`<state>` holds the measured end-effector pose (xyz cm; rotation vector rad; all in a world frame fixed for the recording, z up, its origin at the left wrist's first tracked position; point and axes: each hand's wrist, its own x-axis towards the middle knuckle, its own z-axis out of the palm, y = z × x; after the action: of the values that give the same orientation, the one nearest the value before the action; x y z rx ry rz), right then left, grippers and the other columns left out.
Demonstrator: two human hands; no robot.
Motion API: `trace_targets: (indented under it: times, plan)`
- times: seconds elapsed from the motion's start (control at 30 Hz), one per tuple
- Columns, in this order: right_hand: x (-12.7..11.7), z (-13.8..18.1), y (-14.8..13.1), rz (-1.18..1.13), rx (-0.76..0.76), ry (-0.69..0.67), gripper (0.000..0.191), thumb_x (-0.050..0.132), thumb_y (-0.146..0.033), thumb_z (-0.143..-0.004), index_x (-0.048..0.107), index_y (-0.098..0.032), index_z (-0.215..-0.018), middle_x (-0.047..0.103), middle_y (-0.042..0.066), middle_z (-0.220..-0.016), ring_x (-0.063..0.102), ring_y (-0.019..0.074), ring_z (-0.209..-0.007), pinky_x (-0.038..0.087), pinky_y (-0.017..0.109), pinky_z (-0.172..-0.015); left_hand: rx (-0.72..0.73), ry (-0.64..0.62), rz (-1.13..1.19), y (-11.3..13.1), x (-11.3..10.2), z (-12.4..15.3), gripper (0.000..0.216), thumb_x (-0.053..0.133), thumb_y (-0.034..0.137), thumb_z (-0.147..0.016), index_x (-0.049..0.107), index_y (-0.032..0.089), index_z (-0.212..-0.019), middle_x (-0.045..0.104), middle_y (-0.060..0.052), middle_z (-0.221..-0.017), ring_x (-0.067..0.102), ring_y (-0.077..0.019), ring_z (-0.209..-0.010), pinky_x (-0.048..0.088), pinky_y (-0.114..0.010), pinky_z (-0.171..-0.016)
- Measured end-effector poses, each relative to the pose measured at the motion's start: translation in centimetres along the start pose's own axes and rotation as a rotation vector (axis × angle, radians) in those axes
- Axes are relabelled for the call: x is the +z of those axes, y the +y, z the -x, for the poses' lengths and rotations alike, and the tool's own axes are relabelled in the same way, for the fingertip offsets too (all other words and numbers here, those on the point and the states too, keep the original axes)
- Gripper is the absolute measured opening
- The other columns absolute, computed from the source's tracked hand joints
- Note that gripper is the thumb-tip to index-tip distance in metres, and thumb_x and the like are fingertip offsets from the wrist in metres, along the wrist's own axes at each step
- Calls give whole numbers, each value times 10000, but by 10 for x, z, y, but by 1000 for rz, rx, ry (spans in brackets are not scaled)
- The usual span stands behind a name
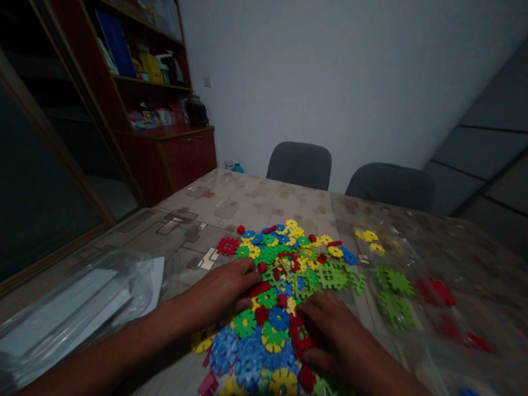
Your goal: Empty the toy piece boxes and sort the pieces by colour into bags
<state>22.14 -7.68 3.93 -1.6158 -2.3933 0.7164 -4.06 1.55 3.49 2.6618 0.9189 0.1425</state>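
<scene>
A heap of flat plastic interlocking pieces (282, 291) in red, blue, yellow and green lies spread on the table (246, 203) in front of me. My left hand (221, 289) rests palm down on the heap's left side, fingers stretched toward green and red pieces. My right hand (332, 330) lies on the right side of the heap, fingers curled over red and blue pieces; whether it grips one is hidden. More green pieces (393, 295) and red pieces (436, 290) lie apart to the right.
A clear plastic bag with white sheets (69, 307) lies at my left. Two grey chairs (298, 163) (390, 185) stand behind the table's far edge. A red-brown shelf cabinet (163, 119) with boxes stands at the back left. Transparent plastic wrap (453, 343) covers the right side.
</scene>
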Motion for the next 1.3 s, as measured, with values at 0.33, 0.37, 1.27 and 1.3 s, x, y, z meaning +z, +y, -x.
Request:
trace_targets:
  times: [0.33, 0.37, 1.27, 1.3]
  plan:
    - [6, -1, -2, -21, 77, 67, 374, 736, -103, -634, 563, -205, -949, 577, 35, -1034, 503, 240, -955, 388, 360, -816, -56, -30, -47, 9, -3, -2, 149, 620, 254, -892, 592, 192, -1025, 571, -91, -1080, 563, -252, -975, 476, -340, -833]
    - [6, -1, -1, -26, 86, 58, 364, 719, -100, -638, 550, -213, -940, 580, 32, -1025, 504, 238, -944, 390, 358, -812, -54, -27, -42, 10, -2, -2, 162, 632, 280, -895, 593, 192, -1026, 569, -91, -1084, 561, -254, -981, 476, -342, -836]
    - [6, -7, 1, -60, 152, 142, 79, 707, -203, -821, 629, -206, -828, 698, 36, -854, 624, 219, -785, 411, 333, -671, 123, 85, 63, 5, 15, -6, 132, 496, 270, -1010, 598, 215, -1074, 635, -59, -1010, 594, -231, -938, 478, -343, -807]
    - [7, -6, 2, -78, 159, 144, 78, 708, -210, -822, 643, -212, -864, 706, 37, -874, 630, 224, -799, 422, 341, -687, 116, 86, 54, 5, 13, -6, 134, 495, 261, -1009, 606, 213, -1064, 632, -61, -1003, 593, -230, -931, 480, -336, -795]
